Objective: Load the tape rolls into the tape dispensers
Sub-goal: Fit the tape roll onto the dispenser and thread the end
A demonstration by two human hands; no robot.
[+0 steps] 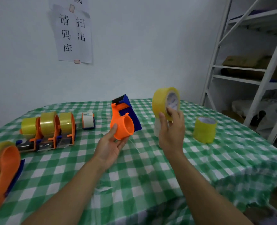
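1. Holding the dispenser [120, 125] at frame centre, the left grip [111, 146] is clamped on its orange hub.
2. Right of centre, the right grip [172, 130] pinches a raised roll [158, 101], apart from the dispenser.
3. On the desk [150, 168] at right stands a spare roll [204, 129].

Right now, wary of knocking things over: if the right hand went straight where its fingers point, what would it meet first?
The right hand, holding a tape roll, points up and away: path looks free to the wall, depth unclear.
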